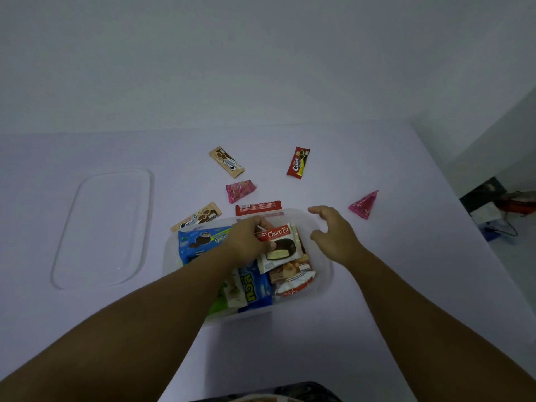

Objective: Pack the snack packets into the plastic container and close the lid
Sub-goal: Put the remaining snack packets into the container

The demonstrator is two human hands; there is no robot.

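A clear plastic container (324,274) sits in front of me with several snack packets inside. My left hand (246,242) grips a red-and-white Choco Pie packet (282,248) over the container. My right hand (333,233) hovers open at the container's far right rim, holding nothing. A blue cookie packet (200,242) lies in the container's left end. Loose on the table lie a beige packet (226,161), a red packet (298,162), a pink packet (240,190), a pink triangular packet (365,204), a red bar (258,207) and another beige packet (197,217). The clear lid (101,227) lies to the left.
The white table (406,285) ends at the right, where dark objects and cables (493,210) sit on the floor. A white wall (261,53) rises behind the table. Dark patterned cloth (290,393) shows at the bottom edge.
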